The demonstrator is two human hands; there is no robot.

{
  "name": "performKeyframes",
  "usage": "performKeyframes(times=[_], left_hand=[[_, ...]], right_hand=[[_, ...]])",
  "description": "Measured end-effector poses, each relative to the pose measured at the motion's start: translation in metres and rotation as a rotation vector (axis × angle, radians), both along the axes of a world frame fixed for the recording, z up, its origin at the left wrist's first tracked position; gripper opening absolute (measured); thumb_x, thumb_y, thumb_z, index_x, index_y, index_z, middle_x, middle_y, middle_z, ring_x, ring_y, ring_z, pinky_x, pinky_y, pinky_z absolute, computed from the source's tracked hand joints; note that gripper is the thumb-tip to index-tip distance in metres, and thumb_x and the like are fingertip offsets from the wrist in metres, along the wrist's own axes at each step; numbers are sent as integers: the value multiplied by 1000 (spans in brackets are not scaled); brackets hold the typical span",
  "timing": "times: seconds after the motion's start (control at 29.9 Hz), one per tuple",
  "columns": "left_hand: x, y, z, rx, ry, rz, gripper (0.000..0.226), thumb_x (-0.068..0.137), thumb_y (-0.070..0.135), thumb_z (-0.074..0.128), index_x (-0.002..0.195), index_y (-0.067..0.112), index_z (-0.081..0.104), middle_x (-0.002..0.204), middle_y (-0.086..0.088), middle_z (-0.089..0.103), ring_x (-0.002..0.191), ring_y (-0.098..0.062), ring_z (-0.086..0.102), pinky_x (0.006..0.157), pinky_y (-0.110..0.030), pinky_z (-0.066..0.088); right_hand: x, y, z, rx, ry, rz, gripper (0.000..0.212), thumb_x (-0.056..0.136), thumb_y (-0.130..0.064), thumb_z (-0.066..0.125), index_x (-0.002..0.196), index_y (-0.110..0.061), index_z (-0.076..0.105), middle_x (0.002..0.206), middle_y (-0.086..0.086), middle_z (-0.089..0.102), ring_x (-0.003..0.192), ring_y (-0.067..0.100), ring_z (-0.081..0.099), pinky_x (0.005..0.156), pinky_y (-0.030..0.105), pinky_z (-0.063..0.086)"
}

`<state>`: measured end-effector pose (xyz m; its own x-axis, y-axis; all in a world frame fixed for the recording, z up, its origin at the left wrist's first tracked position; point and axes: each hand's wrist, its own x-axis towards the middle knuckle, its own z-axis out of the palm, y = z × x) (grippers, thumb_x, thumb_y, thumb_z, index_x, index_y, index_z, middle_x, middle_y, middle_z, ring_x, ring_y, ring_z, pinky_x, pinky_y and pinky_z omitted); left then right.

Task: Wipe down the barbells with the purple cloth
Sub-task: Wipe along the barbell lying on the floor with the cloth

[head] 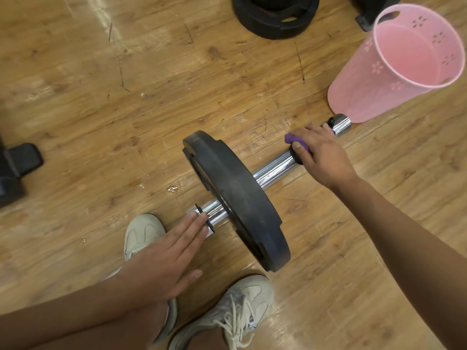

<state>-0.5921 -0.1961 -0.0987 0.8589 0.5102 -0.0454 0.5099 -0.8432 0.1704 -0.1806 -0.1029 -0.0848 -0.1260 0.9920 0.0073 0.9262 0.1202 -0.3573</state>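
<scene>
The barbell lies on the floor, running 7 to 2 o'clock through a black plate. The right hand curls round the purple cloth on the chrome toward 2 o'clock; the left hand rests flat, fingers straight, at the 7 o'clock end. Heavy, stiff, apt to roll: the slick chrome likely wants a firm wrapped grip

We find the barbell on the floor; basket at two o'clock, stacked plates at twelve, shoes at six
</scene>
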Motion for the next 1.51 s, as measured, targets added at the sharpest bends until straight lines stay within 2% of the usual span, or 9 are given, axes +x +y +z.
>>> performKeyframes(times=[0.17, 0.3, 0.54, 0.7, 0.9, 1.1, 1.27, 1.41, 1.51], left_hand=[[-2, 4, -1, 32, -14, 14, 79, 101, 52, 42, 152, -7, 26, 164, -25, 17, 154, -36, 12, 126, -40, 6], [-3, 10, -5, 42, -44, 26, 79, 102, 50, 40, 154, -5, 17, 166, -23, 7, 154, -36, 11, 126, -42, 9], [-9, 26, -9, 63, 20, 37, 87, 102, 53, 36, 157, -6, 3, 164, -29, 6, 153, -41, 12, 122, -49, 18], [-15, 44, -8, 94, 51, 73, 88, 103, 54, 35, 156, -9, 2, 163, -32, 6, 152, -43, 15, 118, -53, 26], [-19, 63, -9, 47, -5, 148, 89, 100, 52, 39, 157, -7, 4, 165, -28, 6, 153, -39, 14, 122, -47, 21], [-26, 82, -4, -24, -40, 231, 93, 98, 58, 38, 157, -5, 4, 167, -21, 2, 156, -29, 6, 125, -30, 8], [-34, 95, -5, -62, -42, 286, 97, 96, 63, 37, 159, -2, 2, 169, -16, 1, 154, -29, 14, 117, -35, 25], [-26, 97, -3, -86, -44, 405, 94, 97, 64, 34, 160, 1, 3, 169, -14, 1, 156, -25, 6, 123, -47, 18], [4, 87, -7, -41, -37, 644, 89, 99, 59, 29, 159, -1, 4, 168, -18, 0, 156, -29, -4, 124, -53, 11]], right_hand=[[0, 15, 1, -1, 9, -147, 37, 105, -32, 39, 124, -16, 67, 120, 4, 70, 126, 33, 51, 113, 52, 27], [-8, 15, -5, 15, 15, -77, 38, 106, -35, 36, 125, -18, 64, 124, -1, 67, 127, 28, 48, 113, 53, 28], [-7, 40, 0, 37, 22, -100, 37, 106, -32, 39, 125, -15, 67, 121, 4, 69, 122, 30, 50, 107, 37, 23], [-17, 42, -9, 46, 27, 18, 36, 107, -34, 38, 129, -17, 60, 126, -3, 64, 126, 23, 48, 112, 48, 26], [-29, 66, -7, 13, 46, -41, 41, 108, -38, 34, 133, -18, 60, 131, -1, 63, 136, 26, 43, 119, 46, 18], [-58, 82, -8, 11, 36, -39, 41, 108, -37, 34, 136, -20, 59, 135, -3, 63, 142, 24, 39, 122, 44, 14], [-58, 99, -8, 6, 41, -10, 42, 108, -36, 34, 140, -20, 56, 140, -2, 59, 145, 23, 34, 122, 39, 8], [-74, 107, -9, 37, 46, -60, 40, 107, -36, 34, 134, -20, 60, 134, 0, 63, 142, 26, 38, 121, 42, 12], [-82, 104, -9, 58, -8, 122, 41, 108, -35, 37, 138, -16, 57, 135, 3, 63, 139, 29, 42, 119, 46, 20]])
